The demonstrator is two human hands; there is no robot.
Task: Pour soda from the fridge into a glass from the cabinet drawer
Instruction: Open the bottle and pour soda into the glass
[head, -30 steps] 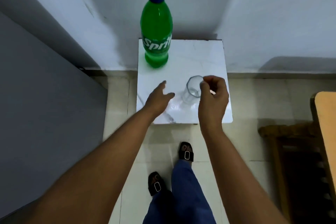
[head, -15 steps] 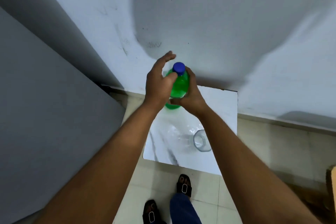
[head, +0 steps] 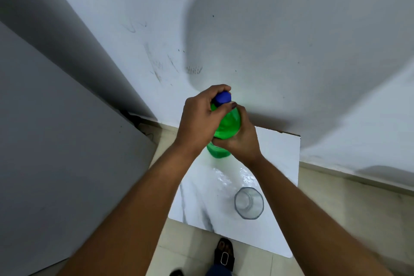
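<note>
- The green soda bottle (head: 226, 124) stands upright on the white marble-patterned table (head: 280, 163), near its far left corner, close to the wall (head: 268, 40).
- The left hand (head: 199, 123) sits over the top of the bottle, fingers curled tight around the blue cap (head: 222, 98); thumb and forefinger pinch the cap from both sides.
- The right hand (head: 240, 139) wraps the bottle's upper body just under the shoulder, fingers closed around the green plastic, thumb lying up along the neck towards the cap.
- Both hands touch the bottle and touch each other at the neck; the cap is still on.
- The bottle's base shows below the hands and rests on the table top.
- The empty clear glass (head: 249, 203) stands upright near the table's near edge, towards its right side, well apart from the bottle. Its rim looks faceted, and nothing touches it.
- A glossy patch of reflected light lies on the table top between the bottle and the glass.
- Both bare forearms reach in from the bottom of the view; the right one passes just beside the glass without touching it.
- A flat grey panel (head: 56, 163) fills the left side.
- Below the table's near edge lies the tiled floor (head: 347, 219), with one sandalled foot (head: 224, 254) showing.
</note>
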